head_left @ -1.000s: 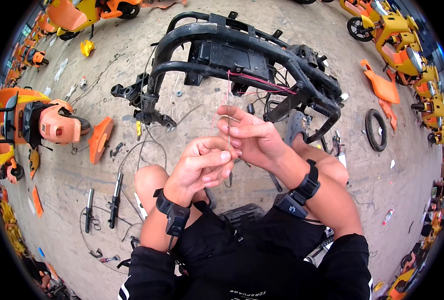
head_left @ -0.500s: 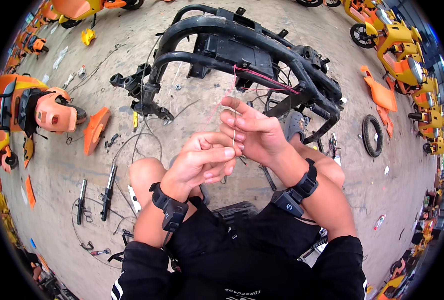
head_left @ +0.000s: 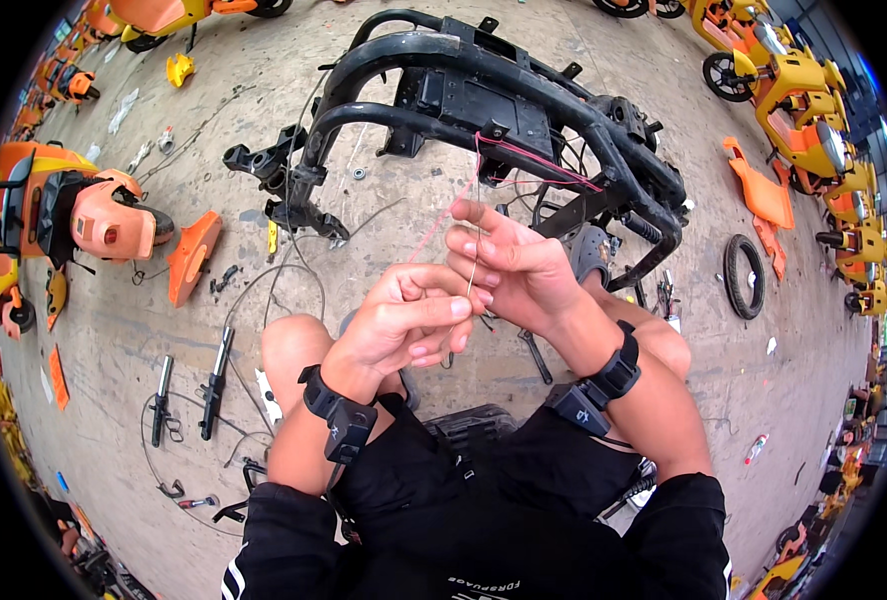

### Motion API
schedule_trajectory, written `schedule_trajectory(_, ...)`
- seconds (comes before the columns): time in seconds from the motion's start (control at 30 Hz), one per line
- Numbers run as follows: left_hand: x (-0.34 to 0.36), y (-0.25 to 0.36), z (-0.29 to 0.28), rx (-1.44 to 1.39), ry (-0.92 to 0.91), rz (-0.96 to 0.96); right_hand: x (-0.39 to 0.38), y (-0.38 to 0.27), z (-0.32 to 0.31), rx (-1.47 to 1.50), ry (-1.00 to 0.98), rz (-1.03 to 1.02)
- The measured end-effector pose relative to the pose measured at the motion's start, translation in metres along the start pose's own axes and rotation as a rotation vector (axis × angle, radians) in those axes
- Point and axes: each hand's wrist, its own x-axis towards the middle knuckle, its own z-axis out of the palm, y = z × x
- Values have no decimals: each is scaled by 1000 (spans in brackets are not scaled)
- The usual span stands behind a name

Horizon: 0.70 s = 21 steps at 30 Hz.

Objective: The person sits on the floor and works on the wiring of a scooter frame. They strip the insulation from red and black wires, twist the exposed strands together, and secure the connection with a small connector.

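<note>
In front of me, my left hand pinches the lower end of a thin, light-coloured wire between thumb and forefinger. My right hand is beside it, thumb and fingers closed on the same wire slightly higher up. The wire rises past my right fingertips toward a pink cord looped at the black metal scooter frame. One strand of that cord slants down to the left, behind my hands. My fingers partly hide the wire's lower end.
Two shock absorbers and dark cables lie on the floor at the left. An open-end wrench is beyond my hands. A tyre and orange panels lie at the right. Orange scooters stand around.
Both hands keep their pinch on the wire, with only a slight shift of the right fingers. The view has moved a little, so the frame appears slightly further right.
</note>
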Motion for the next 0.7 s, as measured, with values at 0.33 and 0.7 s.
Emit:
schedule_trajectory(0.33,1,2,9,153,20,-5,-11,-12,-2,-65,55,26)
schedule_trajectory(0.7,-3,8,13,319,118,24,-22,-6,18,-354,342,-156)
